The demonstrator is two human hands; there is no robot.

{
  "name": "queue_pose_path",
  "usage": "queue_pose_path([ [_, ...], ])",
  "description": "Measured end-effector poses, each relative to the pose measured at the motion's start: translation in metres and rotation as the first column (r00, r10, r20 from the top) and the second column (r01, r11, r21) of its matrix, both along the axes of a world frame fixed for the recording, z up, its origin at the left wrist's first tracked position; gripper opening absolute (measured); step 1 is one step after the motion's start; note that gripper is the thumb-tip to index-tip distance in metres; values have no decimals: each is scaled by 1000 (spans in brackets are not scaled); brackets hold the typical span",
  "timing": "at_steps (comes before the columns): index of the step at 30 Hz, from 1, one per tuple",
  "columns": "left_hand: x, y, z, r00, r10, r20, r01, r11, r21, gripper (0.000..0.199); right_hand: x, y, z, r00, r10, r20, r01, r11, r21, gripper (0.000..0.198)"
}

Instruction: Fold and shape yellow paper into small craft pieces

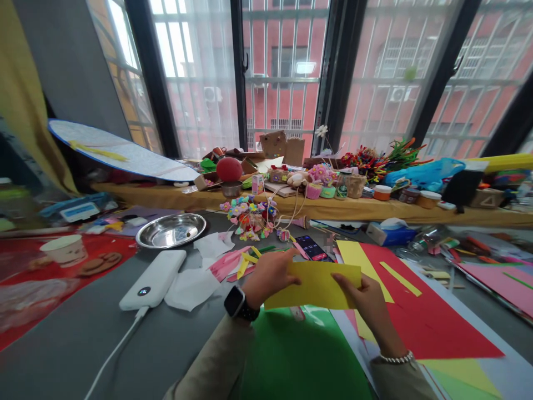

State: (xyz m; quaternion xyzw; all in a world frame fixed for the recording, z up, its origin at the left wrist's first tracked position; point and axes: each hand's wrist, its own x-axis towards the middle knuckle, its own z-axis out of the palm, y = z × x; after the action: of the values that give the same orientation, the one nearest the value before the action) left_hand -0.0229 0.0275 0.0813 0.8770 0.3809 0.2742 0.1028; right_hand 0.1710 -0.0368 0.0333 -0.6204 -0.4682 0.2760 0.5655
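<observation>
A rectangular strip of yellow paper [312, 286] is stretched between my two hands, above a shiny green sheet [303, 355]. My left hand [270, 275], with a dark smartwatch on the wrist, grips the strip's left end between thumb and fingers. At the strip's right end, my right hand [366, 300] pinches it, thumb on the near face; a beaded bracelet circles that wrist. Right of my hands lies red paper [433, 311], with a narrow yellow strip [400, 279] on it. Pink paper strips [229, 264] and white paper scraps [191, 289] lie left of my left hand.
A phone [312, 248] lies just beyond my hands. To the left are a white power bank [153, 279] with a cable, a steel plate [171, 230] and a paper cup [65, 250]. Behind stand a colourful flower craft [250, 215] and a crowded windowsill ledge [175, 200].
</observation>
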Motion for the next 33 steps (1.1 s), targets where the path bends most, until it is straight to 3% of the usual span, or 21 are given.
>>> queue_pose_path([
  [2, 5, 5, 6, 982, -100, -162, 73, 984, -164, 34, 0, -2, 1, 999, 30, -28, -30, 1000, -8, 29],
  [4, 9, 11, 8, 960, -130, -248, 53, 954, -293, 29, 0, -2, 0, 998, 61, -27, -62, 998, -22, 28],
  [8, 13, 21, 1, 956, -202, -211, 92, 893, -440, 30, 1, -2, -1, 996, 83, 38, -82, 996, -25, 27],
  [16, 11, 21, -13, 944, -325, -61, 255, 833, -490, 29, 4, 3, -4, 989, 107, -102, -118, 987, -111, 28],
  [22, 9, 21, -16, 949, -315, -19, 257, 808, -530, 32, 4, 6, -8, 958, 114, -262, -157, 977, -147, 30],
  [28, 6, 21, -16, 931, -364, -20, 265, 713, -650, 30, 3, 6, -7, 961, 141, -239, -185, 967, -175, 28],
  [33, 5, 23, -20, 937, -347, -30, 254, 741, -622, 33, 1, 6, -8, 934, 133, -331, -211, 954, -211, 28],
])
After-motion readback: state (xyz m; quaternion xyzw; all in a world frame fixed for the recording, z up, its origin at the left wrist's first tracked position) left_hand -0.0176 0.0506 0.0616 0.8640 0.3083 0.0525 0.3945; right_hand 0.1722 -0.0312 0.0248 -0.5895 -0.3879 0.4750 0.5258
